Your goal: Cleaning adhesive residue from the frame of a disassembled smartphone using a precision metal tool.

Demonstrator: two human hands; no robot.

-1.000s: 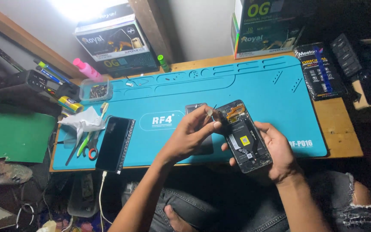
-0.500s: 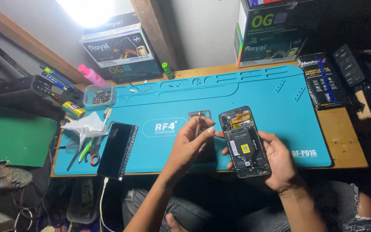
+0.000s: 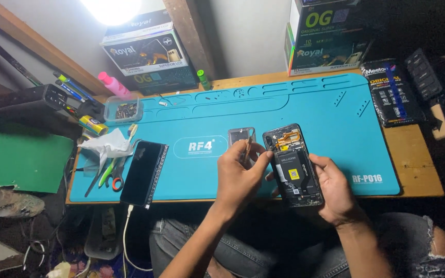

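Two hands at front edge of blue work mat (image 3: 197, 110). Right hand (image 3: 336, 188) grips opened phone (image 3: 292, 164), back cover off, battery showing, held tilted above mat. Left hand (image 3: 240, 175) pinches tweezers (image 3: 247, 146), tips just beside phone's top left. Second phone (image 3: 142, 172) face-down at mat's left, near scissors (image 3: 115, 175).

Opened black phone (image 3: 293, 166), back off, battery + orange flex showing, tilted; thin tool (image 3: 247, 145) upright beside it.
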